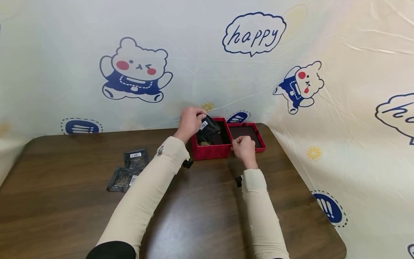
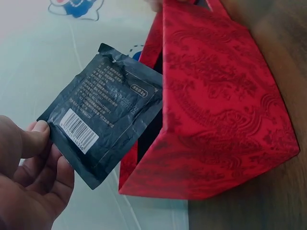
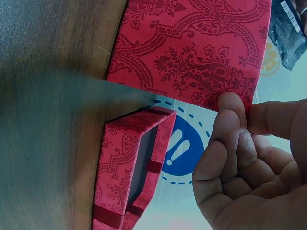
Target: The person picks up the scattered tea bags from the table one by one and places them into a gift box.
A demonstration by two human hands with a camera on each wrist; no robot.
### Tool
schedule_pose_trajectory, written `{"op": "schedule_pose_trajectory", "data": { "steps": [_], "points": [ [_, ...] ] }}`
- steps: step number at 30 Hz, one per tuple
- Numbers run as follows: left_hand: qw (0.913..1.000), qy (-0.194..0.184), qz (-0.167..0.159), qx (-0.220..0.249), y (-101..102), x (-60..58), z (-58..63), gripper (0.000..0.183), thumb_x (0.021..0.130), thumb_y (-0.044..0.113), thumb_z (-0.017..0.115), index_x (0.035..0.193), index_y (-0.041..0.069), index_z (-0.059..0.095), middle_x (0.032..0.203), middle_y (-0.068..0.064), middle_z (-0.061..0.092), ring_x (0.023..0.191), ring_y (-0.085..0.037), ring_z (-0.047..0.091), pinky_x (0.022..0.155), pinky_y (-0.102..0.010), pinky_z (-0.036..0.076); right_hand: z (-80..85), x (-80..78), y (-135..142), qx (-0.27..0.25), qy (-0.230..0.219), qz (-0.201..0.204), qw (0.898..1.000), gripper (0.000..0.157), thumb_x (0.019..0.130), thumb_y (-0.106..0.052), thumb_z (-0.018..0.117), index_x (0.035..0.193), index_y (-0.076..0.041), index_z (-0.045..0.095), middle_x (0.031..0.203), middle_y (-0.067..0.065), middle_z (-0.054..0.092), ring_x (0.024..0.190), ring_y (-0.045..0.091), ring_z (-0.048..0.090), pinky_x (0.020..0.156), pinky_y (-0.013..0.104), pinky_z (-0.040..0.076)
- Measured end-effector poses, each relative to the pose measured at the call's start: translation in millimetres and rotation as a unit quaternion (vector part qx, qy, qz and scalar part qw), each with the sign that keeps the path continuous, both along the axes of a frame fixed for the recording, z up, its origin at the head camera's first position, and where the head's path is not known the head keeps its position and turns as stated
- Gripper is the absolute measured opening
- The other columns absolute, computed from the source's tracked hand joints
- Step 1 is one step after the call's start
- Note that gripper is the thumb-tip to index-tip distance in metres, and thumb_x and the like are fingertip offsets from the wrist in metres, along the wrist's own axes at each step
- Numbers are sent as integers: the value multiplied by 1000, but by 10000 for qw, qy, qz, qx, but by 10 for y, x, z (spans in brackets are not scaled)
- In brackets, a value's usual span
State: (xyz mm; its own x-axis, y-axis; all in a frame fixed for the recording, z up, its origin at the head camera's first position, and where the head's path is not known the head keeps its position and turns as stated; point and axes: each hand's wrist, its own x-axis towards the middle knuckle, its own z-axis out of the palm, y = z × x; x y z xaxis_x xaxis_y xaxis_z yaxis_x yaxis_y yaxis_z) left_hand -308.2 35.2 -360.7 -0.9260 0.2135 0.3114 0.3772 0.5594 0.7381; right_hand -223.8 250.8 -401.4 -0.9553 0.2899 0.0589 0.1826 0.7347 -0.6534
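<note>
My left hand [image 1: 191, 122] pinches a black sachet [image 2: 103, 115] by one corner between thumb and fingers, over the opening of a red patterned box [image 1: 211, 152]. White barcode and small print show on the sachet, whose far end overlaps the box rim in the left wrist view. At the box's near right corner, my right hand [image 1: 244, 148] pinches the wall, thumb on one side and fingertips [image 3: 230, 101] on the outside. Inside the box, a small yellowish patch shows at the bottom; the rest of its inside is dark.
The red box lid [image 1: 261, 142] lies hollow side up, right of the box. Two more black sachets, one farther back [image 1: 136, 158] and one nearer [image 1: 123, 180], lie on the brown wooden table [image 1: 194, 216] by the left sleeve. A printed cloth [image 1: 194, 54] hangs behind the table.
</note>
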Motion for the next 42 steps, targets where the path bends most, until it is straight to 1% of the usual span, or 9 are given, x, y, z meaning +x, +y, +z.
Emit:
{"op": "schedule_pose_trajectory", "data": {
  "steps": [3, 8, 13, 16, 23, 29, 32, 38, 42],
  "points": [
    [9997, 82, -117, -197, 33, 9, -14, 16, 100, 10, 64, 104, 6, 78, 105, -10, 74, 93, -25, 64, 82, -38, 52, 3, -2, 0, 27, 19, -3, 10000, 32, 100, -23, 62, 77, -6, 77, 72, 2, 72, 82, 26, 61, 62, 37, 48],
    [9947, 252, -418, -908, 90, 27, -18, 15, 99, 10, 64, 104, 7, 78, 104, -8, 73, 94, -25, 63, 83, -36, 53, 9, -9, 11, 68, 62, -15, 10000, 31, 99, -22, 62, 76, -6, 76, 71, 2, 72, 81, 26, 62, 61, 37, 48],
    [9818, 540, -705, -1679, 165, 17, -28, 17, 100, 9, 63, 106, 8, 78, 105, -6, 74, 97, -24, 65, 86, -35, 53, 7, -10, 18, 78, 32, 44, 10000, 31, 100, -22, 62, 76, -6, 76, 71, 3, 71, 80, 26, 62, 60, 36, 48],
    [9741, 590, -886, -1996, 213, 11, -44, 18, 100, 8, 61, 106, 10, 79, 107, -5, 74, 99, -22, 65, 90, -34, 52, 4, -9, 21, 89, 24, 30, 10000, 31, 99, -22, 62, 76, -6, 75, 71, 3, 71, 78, 26, 61, 59, 36, 48],
    [9704, -149, -1179, -2104, 305, 43, -98, 23, 98, 1, 60, 110, 10, 77, 106, -6, 70, 90, -19, 61, 86, -34, 55, -4, -3, 0, 106, -13, 21, 9999, 31, 99, -19, 63, 75, -5, 74, 71, 4, 70, 77, 26, 60, 60, 37, 48],
    [9591, -197, -1164, -2574, 376, 38, -166, 19, 96, 4, 64, 106, 13, 77, 103, -5, 70, 88, -18, 59, 82, -36, 56, -24, -15, -3, 127, 7, -10, 9999, 32, 99, -20, 62, 74, -5, 75, 69, 3, 69, 78, 25, 59, 59, 38, 48],
    [9577, -307, -1169, -2611, 391, 33, -191, 17, 98, 4, 62, 100, 12, 77, 96, -6, 68, 83, -20, 56, 76, -35, 54, -28, -21, -7, 116, 22, -19, 9999, 32, 99, -21, 62, 75, -5, 75, 69, 3, 69, 78, 25, 59, 59, 37, 48],
    [9573, -233, -1051, -2685, 368, 38, -241, 18, 98, 4, 63, 103, 13, 78, 102, -6, 70, 85, -19, 57, 77, -35, 55, -38, -17, -13, 100, 8, 14, 9999, 32, 99, -21, 62, 77, -4, 76, 69, 2, 69, 76, 25, 60, 58, 37, 47],
    [9619, 6, -952, -2561, 319, 41, -219, 21, 95, 2, 67, 110, 12, 78, 108, -7, 71, 94, -20, 61, 83, -36, 56, -30, -16, -9, 70, -17, -39, 10000, 31, 99, -20, 61, 76, -5, 75, 71, 2, 70, 77, 25, 60, 57, 36, 48]
  ]
}}
